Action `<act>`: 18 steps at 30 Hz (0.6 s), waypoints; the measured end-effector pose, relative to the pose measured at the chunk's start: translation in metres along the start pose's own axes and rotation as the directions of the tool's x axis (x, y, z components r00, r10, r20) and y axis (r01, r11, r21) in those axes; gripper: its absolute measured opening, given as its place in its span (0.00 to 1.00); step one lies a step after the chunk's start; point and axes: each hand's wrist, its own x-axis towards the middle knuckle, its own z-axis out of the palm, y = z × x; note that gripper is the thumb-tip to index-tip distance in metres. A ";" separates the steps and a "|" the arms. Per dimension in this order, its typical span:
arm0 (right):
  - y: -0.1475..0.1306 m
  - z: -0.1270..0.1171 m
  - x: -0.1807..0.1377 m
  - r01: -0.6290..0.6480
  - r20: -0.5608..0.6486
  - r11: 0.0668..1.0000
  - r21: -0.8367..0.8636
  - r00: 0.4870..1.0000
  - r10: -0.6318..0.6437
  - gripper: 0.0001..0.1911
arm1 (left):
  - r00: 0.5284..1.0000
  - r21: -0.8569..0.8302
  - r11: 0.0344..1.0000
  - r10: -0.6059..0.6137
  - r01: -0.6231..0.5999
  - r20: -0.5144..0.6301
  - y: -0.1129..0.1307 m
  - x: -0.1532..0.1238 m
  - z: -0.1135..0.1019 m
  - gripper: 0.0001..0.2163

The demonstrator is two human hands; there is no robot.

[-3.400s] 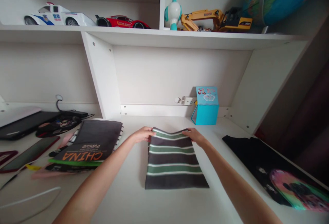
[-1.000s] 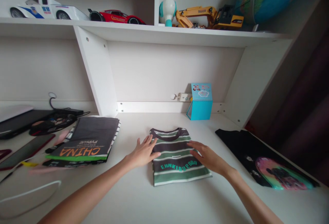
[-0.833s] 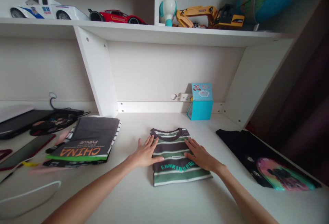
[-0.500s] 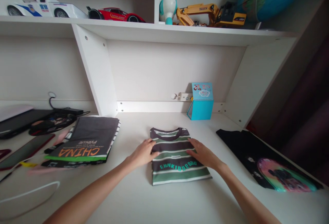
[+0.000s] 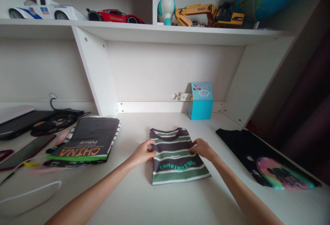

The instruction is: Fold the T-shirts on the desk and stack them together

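Before you spreads the smooth white desk (image 5: 134, 204). To your right lies a folded black cloth garment (image 5: 260, 164) with a rainbow print; to your left, a pile of folded clothes (image 5: 95, 135) topped in dark grey. Between them, on the desk, lies the folded green, charcoal and white striped fabric T-shirt (image 5: 176, 152). Your left hand (image 5: 143, 152) and right hand (image 5: 203, 148) each pinch one side edge.

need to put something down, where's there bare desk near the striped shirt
Bare desk shows in front of the striped shirt, between the arms; behind it, left of the calendar; and between it and the black shirt, though the right hand and arm occupy part. The left end is crowded with clothes and a phone.
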 end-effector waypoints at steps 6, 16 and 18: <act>0.004 -0.005 -0.003 0.070 -0.021 0.996 0.047 0.997 -0.069 0.08 | 1.000 0.004 1.000 -0.005 0.005 -0.011 0.012 -0.008 0.012 0.20; 0.086 -0.075 -0.013 0.038 -0.267 0.998 -0.053 0.962 -0.051 0.10 | 0.969 -0.056 0.972 0.224 -0.230 -0.101 0.059 0.033 0.109 0.25; 0.122 -0.102 -0.014 -0.046 -0.353 0.992 -0.115 0.936 0.002 0.11 | 0.938 -0.052 0.939 0.335 -0.341 -0.087 0.076 0.044 0.141 0.25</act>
